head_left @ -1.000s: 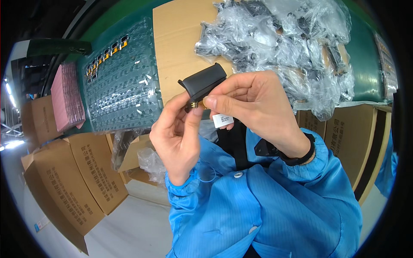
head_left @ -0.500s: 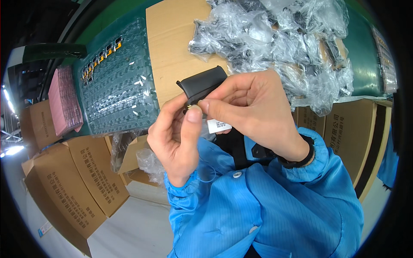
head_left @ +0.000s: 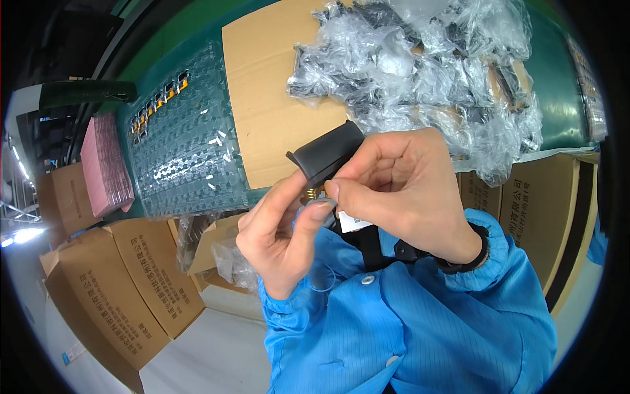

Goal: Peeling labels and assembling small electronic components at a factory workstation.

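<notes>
1. A smooth black case is up in the air in front of the person, between the two hands and above the near edge of the desk. It is tilted, with its right end higher.
2. The right hand has its thumb and first finger pinched on the low edge of the case.
3. The left hand has its first finger against the low left side of the case. Its thumb is bent near some tiny gold metal bits. I cannot tell if those fingers squeeze anything.
4. The case could slip and fall, I think, because it looks slick and is held only by its edge.
5. The gold bits could bend or get smudged if a thumb pushes too hard, since they look thin.
6. The white label sticks out under the right hand. It could snag or crease if the fingers rub it.
7. A crinkly, shiny heap of clear plastic bags lies past the case. A small dropped part could get lost in its folds.
8. Flat tan cardboard lies on the desk. Left of it is a clear, bumpy plastic tray with a row of small yellow and black parts.
</notes>
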A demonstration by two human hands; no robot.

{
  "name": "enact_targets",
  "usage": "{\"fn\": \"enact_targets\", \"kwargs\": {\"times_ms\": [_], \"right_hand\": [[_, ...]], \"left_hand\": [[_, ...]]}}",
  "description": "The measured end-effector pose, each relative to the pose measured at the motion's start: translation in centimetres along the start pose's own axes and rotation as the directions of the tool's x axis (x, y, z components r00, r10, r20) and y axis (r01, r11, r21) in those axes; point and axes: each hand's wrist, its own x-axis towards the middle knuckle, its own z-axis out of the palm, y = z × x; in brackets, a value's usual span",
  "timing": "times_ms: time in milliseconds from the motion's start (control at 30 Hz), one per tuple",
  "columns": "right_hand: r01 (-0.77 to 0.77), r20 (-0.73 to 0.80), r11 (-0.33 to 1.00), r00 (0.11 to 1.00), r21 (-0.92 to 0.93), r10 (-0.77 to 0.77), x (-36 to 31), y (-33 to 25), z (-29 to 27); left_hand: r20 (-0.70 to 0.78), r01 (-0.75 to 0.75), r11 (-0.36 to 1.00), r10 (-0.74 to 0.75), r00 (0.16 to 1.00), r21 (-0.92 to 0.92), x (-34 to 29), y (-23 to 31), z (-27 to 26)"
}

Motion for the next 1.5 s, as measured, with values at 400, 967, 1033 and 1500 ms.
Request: {"fn": "enact_targets", "kwargs": {"times_ms": [400, 967, 1033, 1500], "right_hand": [[0.046, 0.015, 0.999, 0.999, 0.009, -0.046, -0.3, -0.2, -0.3], [0.043, 0.040, 0.999, 0.998, 0.007, -0.043, -1.0, -0.8, -0.3], [0.040, 0.043, 0.999, 0.998, 0.012, -0.041, -1.0, -0.7, -0.3], [0.076, 0.040, 0.991, 0.997, -0.107, -0.072, -0.7, -0.1, 0.3]], "left_hand": [[0.031, -0.020, 1.000, 0.020, 0.999, 0.005, -0.1, -0.3, -0.3], [-0.009, -0.017, 0.998, 0.016, 1.000, -0.054, -0.3, -0.4, -0.4], [0.001, -0.010, 0.998, 0.010, 1.000, -0.060, -0.4, -0.4, -0.5], [-0.098, -0.021, 1.000, 0.021, 0.995, 0.001, -0.4, -0.3, 0.3]]}}
